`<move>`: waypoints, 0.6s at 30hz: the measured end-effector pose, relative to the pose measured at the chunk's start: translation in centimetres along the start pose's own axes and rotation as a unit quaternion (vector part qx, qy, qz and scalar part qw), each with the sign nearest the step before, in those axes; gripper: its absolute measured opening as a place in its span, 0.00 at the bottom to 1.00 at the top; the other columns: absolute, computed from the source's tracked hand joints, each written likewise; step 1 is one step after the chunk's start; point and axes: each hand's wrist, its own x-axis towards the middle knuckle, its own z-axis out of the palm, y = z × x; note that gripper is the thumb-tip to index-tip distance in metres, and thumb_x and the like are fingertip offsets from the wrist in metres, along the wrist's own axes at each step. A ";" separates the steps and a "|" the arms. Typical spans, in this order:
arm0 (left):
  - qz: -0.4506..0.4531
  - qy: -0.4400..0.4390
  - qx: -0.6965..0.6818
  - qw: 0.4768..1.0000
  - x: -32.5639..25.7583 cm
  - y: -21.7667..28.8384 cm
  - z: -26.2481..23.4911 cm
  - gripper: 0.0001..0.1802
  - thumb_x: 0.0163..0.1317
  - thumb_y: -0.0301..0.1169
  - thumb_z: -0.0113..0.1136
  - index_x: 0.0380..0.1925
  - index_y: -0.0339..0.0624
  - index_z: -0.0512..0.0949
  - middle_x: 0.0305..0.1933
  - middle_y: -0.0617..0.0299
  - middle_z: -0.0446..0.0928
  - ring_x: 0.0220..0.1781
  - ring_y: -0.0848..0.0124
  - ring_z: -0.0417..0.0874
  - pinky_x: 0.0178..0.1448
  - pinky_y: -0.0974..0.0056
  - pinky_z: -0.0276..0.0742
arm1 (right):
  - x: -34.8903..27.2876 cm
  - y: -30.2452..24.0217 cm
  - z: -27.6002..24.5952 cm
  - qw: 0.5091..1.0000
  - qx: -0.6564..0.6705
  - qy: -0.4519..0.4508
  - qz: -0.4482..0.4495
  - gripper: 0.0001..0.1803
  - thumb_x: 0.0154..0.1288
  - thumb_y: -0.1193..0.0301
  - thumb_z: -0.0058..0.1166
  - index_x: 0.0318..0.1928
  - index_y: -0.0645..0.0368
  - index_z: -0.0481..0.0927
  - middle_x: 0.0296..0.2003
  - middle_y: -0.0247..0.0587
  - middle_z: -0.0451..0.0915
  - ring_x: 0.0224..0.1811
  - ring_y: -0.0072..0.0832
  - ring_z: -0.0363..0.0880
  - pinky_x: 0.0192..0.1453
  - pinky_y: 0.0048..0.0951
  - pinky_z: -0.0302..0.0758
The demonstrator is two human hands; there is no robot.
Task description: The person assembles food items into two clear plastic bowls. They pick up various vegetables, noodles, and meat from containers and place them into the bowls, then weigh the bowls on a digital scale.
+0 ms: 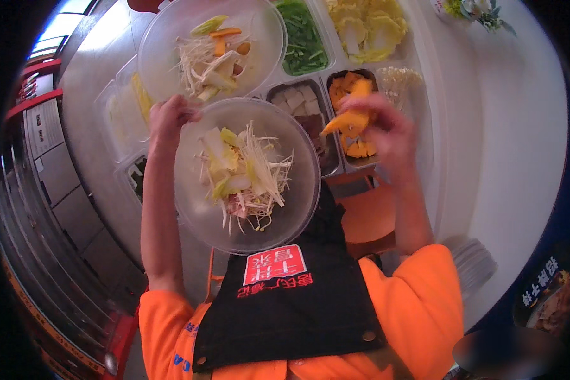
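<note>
The right hand [391, 130], its fingers blurred, grasps curved orange squash slices [348, 120] above a rectangular dark tray [360, 162]; the left hand [169, 121] grips a round translucent plastic bowl [193, 199], underside grip unclear.

Upper bowl [159, 47] cropped by top edge, flowers [474, 9] cropped, right fingers [381, 106] blurred

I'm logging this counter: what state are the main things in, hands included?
Near bowl: uncovered, partly filled
Left hand: gripping near bowl
Orange slices: cut, held
Right hand: holding orange slices
Far bowl: uncovered, partly filled
Other orange pieces: cut, uncovered
Greens: loose, uncovered
Yellowish leaves: loose, uncovered
White pieces: cut, uncovered
Thin white mushrooms: bunched, uncovered
</note>
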 end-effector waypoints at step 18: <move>-0.006 0.055 -0.062 0.997 -1.1 -0.8 -2.4 0.14 0.60 0.27 0.48 0.37 0.22 0.73 0.33 0.41 0.81 0.19 0.63 0.80 0.26 0.67 0.79 | 12.9 18.9 0.4 0.940 -0.336 -0.053 0.037 0.20 0.57 0.71 0.56 0.52 0.57 0.76 0.47 0.49 0.78 0.51 0.41 0.75 0.56 0.38 0.72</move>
